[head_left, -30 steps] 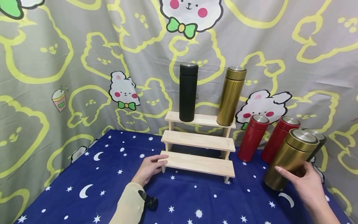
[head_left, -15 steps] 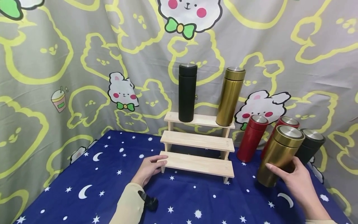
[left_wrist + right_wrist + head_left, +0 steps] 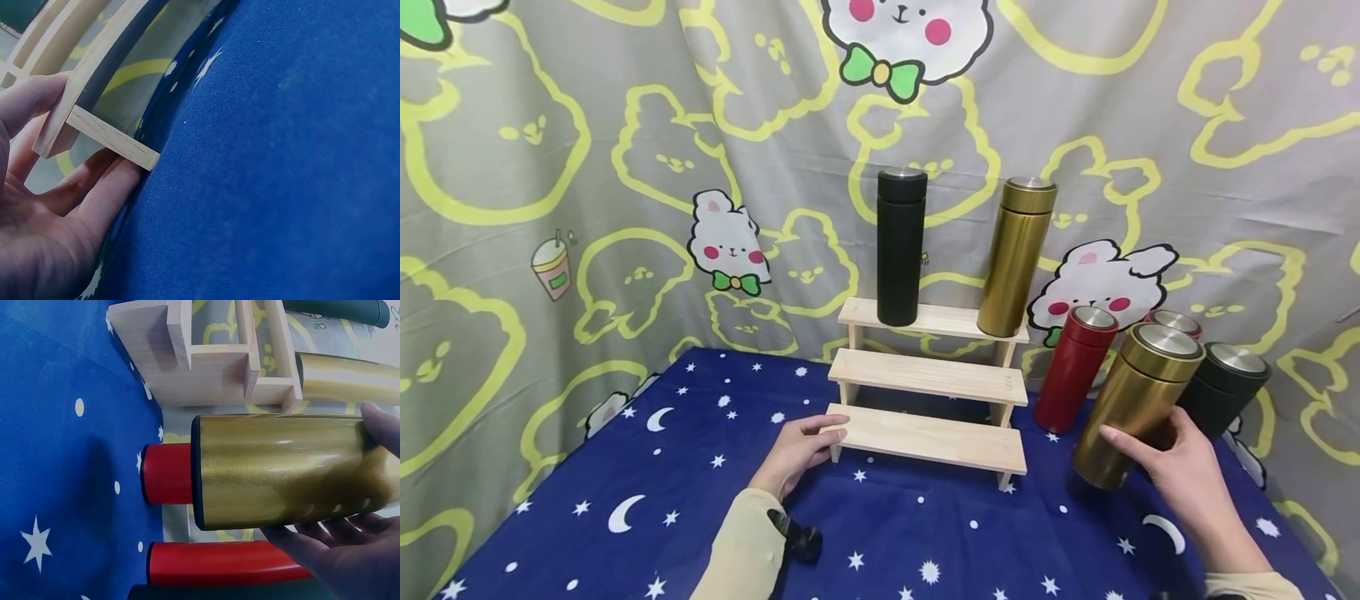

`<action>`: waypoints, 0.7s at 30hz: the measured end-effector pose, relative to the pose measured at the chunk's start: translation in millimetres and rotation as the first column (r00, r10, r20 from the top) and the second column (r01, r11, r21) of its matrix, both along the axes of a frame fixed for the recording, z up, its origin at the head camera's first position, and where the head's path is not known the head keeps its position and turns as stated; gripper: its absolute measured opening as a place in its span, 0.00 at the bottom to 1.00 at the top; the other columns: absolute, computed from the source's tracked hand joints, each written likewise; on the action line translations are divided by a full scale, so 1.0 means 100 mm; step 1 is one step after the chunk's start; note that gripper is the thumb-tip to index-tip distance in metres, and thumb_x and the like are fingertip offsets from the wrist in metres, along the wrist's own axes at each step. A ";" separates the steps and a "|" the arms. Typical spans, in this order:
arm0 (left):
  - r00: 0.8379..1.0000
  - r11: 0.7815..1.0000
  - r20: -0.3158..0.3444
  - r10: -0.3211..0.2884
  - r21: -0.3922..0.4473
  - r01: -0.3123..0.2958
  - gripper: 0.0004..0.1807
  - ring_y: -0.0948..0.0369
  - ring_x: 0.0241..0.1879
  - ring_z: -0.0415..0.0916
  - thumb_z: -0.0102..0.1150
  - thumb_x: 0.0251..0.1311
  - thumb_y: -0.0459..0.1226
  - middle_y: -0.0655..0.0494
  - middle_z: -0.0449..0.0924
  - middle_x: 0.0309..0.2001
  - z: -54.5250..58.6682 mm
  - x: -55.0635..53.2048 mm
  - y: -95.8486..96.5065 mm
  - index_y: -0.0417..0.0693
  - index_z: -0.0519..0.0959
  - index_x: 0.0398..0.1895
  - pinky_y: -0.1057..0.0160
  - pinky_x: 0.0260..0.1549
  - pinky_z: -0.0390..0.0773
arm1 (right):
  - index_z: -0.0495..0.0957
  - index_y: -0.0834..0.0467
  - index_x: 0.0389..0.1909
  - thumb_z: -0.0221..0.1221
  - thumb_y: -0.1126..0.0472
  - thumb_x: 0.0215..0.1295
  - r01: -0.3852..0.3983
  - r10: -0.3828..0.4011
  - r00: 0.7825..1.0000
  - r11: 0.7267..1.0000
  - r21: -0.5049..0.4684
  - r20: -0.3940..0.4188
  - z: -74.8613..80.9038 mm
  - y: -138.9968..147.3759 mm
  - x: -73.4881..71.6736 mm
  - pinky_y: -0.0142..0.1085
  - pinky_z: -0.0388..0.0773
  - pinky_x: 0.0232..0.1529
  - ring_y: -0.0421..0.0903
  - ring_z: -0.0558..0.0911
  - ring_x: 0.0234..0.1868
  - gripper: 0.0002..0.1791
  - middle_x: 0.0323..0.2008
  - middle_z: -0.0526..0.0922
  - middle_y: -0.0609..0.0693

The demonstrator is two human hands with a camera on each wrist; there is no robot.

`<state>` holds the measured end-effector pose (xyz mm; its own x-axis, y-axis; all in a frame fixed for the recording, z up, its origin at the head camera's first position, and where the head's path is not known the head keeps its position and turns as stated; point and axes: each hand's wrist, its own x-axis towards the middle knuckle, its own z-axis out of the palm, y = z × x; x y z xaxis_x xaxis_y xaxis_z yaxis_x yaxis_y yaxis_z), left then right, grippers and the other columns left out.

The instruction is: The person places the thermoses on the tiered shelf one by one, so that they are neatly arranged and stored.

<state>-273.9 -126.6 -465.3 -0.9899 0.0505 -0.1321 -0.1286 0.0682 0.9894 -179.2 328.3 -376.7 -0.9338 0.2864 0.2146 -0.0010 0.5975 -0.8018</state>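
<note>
R hand (image 3: 1180,479) w/ gold btl (image 3: 1129,408) gripped, now nearer shelf (image 3: 928,437); L hand (image 3: 796,450) still pinching shelf.

The head view looks forward and down, sharing the wooden stand (image 3: 925,435) with both close wrist views.

Gold flask (image 3: 1131,404) in right hand (image 3: 1183,479): glossy metal, finely grained sheen.
Stand (image 3: 925,437) at left hand (image 3: 796,454): smooth, matt wood.
Tablecloth (image 3: 955,546) beneath both hands: matt woven cloth.
</note>
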 end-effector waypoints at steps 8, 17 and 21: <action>1.000 1.000 0.009 -0.002 0.002 0.002 0.18 0.51 0.53 0.78 0.71 0.57 0.38 0.40 0.72 0.62 0.01 0.01 0.00 0.43 0.84 0.51 0.50 0.52 0.77 | 0.53 0.67 0.69 0.68 0.47 0.60 -0.010 0.010 1.000 1.000 -0.029 -0.006 0.02 -0.05 -0.01 0.19 0.68 0.35 0.31 0.70 0.46 0.48 0.60 0.70 0.63; 1.000 1.000 0.016 -0.001 0.019 0.001 0.18 0.51 0.52 0.78 0.71 0.57 0.37 0.39 0.72 0.62 -0.02 -0.01 0.02 0.43 0.85 0.51 0.51 0.51 0.78 | 0.56 0.63 0.66 0.68 0.51 0.62 -0.049 0.046 0.998 0.996 -0.079 -0.037 0.09 -0.11 -0.02 0.19 0.70 0.38 0.32 0.71 0.48 0.41 0.57 0.70 0.57; 1.000 1.000 0.013 0.009 0.019 -0.010 0.17 0.51 0.52 0.78 0.71 0.57 0.36 0.41 0.73 0.61 -0.02 -0.02 0.01 0.43 0.85 0.50 0.51 0.51 0.78 | 0.58 0.58 0.63 0.68 0.55 0.62 -0.077 0.068 0.995 0.989 -0.123 -0.080 0.14 -0.17 -0.03 0.20 0.71 0.41 0.33 0.73 0.48 0.36 0.55 0.72 0.53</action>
<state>-276.3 -125.8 -467.8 -0.9886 0.0438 -0.1442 -0.1420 0.0484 0.9887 -182.1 311.2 -362.4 -0.9357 0.2475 0.2514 -0.1037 0.4880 -0.8666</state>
